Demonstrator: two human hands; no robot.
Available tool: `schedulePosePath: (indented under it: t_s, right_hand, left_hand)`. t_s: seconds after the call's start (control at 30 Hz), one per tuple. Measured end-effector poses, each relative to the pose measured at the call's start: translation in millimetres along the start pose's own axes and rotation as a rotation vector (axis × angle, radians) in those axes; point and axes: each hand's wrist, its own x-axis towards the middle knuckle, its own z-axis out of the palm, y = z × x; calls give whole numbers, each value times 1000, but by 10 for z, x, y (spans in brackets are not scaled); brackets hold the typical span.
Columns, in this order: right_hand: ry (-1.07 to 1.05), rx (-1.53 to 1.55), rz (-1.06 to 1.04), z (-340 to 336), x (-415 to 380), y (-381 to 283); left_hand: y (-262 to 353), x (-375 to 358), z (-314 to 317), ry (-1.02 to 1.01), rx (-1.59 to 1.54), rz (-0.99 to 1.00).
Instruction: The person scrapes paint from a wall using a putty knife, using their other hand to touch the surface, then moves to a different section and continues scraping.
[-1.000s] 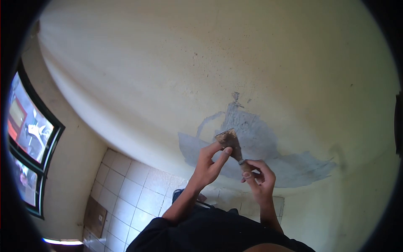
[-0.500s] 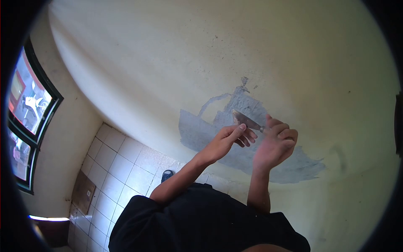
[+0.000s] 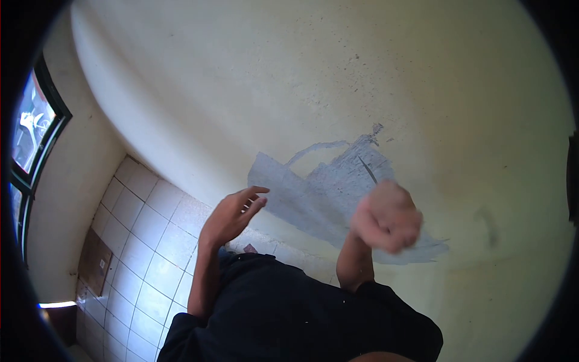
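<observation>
My right hand (image 3: pixel 389 217) is wrapped round the handle of a putty knife (image 3: pixel 368 169), in front of the wall. The thin metal blade shows edge-on, pointing up and to the left; the handle is hidden inside the fist. Behind the blade lies a bare grey patch (image 3: pixel 338 187) where the cream paint is gone, with a ragged upper edge and a thin curved strip at its upper left. My left hand (image 3: pixel 235 214) holds nothing, fingers apart, near the left end of the patch.
The cream wall (image 3: pixel 241 90) fills most of the view, with small dark specks above the patch. White floor tiles (image 3: pixel 154 241) lie at lower left, with a brown board (image 3: pixel 95 262) on them. A dark-framed window (image 3: pixel 36 139) is at far left.
My left hand has moved away from the putty knife blade, to the left and down. My right hand has lowered and turned, so the blade now shows edge-on.
</observation>
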Motion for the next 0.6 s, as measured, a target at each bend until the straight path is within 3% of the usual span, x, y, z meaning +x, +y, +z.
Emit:
schedulePosePath:
  t_s: [0.03, 0.17, 0.27, 0.3, 0.43, 0.53, 0.6]
  right_hand:
    - [-132, -124, 183, -11, 17, 24]
    - [3, 18, 8, 12, 47, 163]
    - [-130, -157, -49, -68, -27, 240]
    - [-166, -184, 148, -20, -52, 246]
    - [-32, 73, 104, 6, 141, 60]
    - [-98, -121, -83, -63, 95, 207]
    - [-61, -135, 122, 19, -15, 233]
  left_hand:
    - [-36, -30, -50, 6, 9, -24]
    - [-76, -124, -208, -37, 89, -74]
    - [-205, -156, -250, -62, 119, -139]
    - [-216, -155, -247, -53, 138, -143]
    - [-165, -185, -233, 3, 144, -118]
    - [-100, -123, -208, 99, 78, -35]
    - [-7, -59, -162, 161, 52, 4]
